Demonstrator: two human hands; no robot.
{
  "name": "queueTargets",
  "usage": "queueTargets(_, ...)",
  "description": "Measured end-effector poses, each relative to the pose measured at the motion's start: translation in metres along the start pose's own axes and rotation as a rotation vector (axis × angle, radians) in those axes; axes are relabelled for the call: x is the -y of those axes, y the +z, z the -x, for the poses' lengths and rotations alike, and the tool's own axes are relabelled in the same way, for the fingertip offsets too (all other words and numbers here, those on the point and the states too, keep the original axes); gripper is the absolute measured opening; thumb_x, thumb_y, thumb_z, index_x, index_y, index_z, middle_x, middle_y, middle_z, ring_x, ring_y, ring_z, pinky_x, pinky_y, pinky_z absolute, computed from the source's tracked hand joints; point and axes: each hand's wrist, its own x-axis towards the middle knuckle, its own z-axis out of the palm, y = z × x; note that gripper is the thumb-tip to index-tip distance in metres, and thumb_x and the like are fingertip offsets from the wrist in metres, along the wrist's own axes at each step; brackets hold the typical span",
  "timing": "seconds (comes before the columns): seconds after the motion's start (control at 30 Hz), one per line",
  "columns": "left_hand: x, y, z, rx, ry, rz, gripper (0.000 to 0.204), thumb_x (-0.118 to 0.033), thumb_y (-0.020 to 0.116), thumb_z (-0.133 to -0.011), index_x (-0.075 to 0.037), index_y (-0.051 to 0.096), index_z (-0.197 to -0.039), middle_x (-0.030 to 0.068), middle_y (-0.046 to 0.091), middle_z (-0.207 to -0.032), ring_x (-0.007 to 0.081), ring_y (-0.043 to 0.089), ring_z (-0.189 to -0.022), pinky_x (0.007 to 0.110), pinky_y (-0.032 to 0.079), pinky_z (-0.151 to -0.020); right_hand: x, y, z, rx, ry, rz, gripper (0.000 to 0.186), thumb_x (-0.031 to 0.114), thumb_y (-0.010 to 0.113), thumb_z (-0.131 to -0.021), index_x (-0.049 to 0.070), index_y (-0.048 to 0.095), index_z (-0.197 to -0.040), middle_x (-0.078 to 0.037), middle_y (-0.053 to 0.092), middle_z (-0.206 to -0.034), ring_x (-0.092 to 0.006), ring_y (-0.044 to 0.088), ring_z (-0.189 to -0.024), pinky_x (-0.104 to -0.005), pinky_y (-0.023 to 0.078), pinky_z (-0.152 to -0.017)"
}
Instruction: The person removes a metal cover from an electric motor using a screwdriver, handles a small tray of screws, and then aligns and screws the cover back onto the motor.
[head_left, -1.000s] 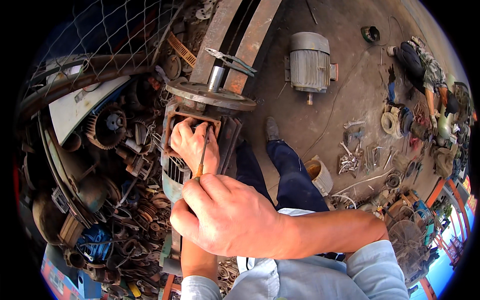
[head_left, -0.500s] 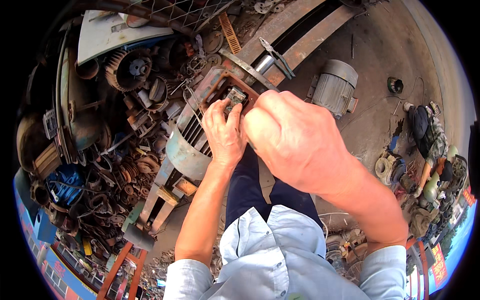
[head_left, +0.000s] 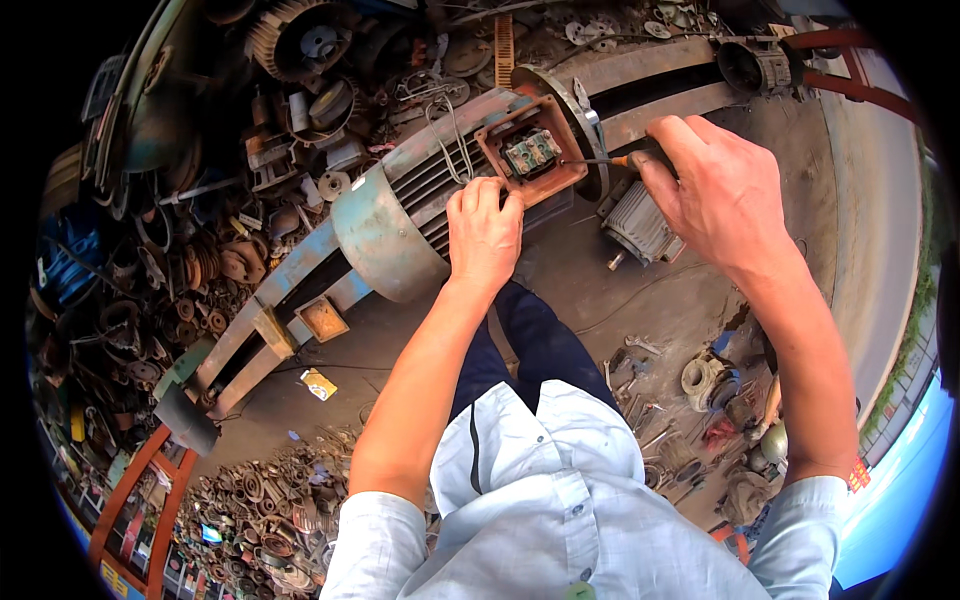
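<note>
My right hand (head_left: 720, 190) grips an orange-and-dark screwdriver (head_left: 600, 160), its thin shaft reaching leftward to the right side of a rusty open terminal box (head_left: 572, 172) on a grey-green motor (head_left: 385, 235). A small terminal block (head_left: 530, 150) sits inside the box. My left hand (head_left: 485, 230) has its fingers curled over the box's near edge. A round flange (head_left: 595, 185) stands just beyond the box. A bent wire loop (head_left: 450, 130) lies over the motor's fins.
The motor lies along a steel beam (head_left: 650, 70). A second grey motor (head_left: 635, 220) is on the floor. Scrap metal parts (head_left: 240, 260) crowd the left and bottom. Loose tools (head_left: 640, 350) and castings (head_left: 705, 380) lie at right, where another person's arm (head_left: 773, 400) partly shows.
The view has swung round, so the motor appears more level. My right hand has moved right, uncovering the box and screwdriver shaft. My left fingers have come out of the box onto its edge.
</note>
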Motion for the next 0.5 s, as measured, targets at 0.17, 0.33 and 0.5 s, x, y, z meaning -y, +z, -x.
queueTargets(0.17,0.0,-0.005,0.0,0.003,0.007,0.005,0.025,-0.013,0.074,-0.072,-0.01,0.066,-0.096,0.0103,0.058,-0.108,0.0292,0.053,-0.11,0.045,0.041,-0.093,0.006,0.0,-0.006,-0.127,-0.137,-0.06,0.024,0.021,0.071,-0.079,0.008,0.051,-0.084,-0.008,0.058,-0.07,-0.0312,0.062,-0.07,-0.0414,0.05,-0.057)
queueTargets(0.33,0.001,0.001,-0.001,0.009,-0.003,-0.048,0.023,-0.016,0.076,-0.071,-0.011,0.067,-0.092,0.01,0.057,-0.105,0.0297,0.053,-0.107,0.045,0.041,-0.091,0.01,-0.001,-0.008,0.024,-0.002,0.052,0.024,0.021,0.07,-0.081,0.007,0.05,-0.085,-0.009,0.059,-0.07,-0.0318,0.063,-0.07,-0.0414,0.05,-0.057)
queueTargets(0.5,0.0,0.007,0.0,-0.023,0.012,-0.049,0.008,-0.016,0.07,-0.072,-0.012,0.067,-0.079,0.0085,0.055,-0.092,0.0269,0.053,-0.1,0.043,0.041,-0.087,0.014,-0.009,-0.011,0.152,-0.003,0.018,0.032,0.016,0.067,-0.084,0.006,0.055,-0.112,-0.012,0.064,-0.094,-0.0328,0.063,-0.088,-0.0422,0.051,-0.073)
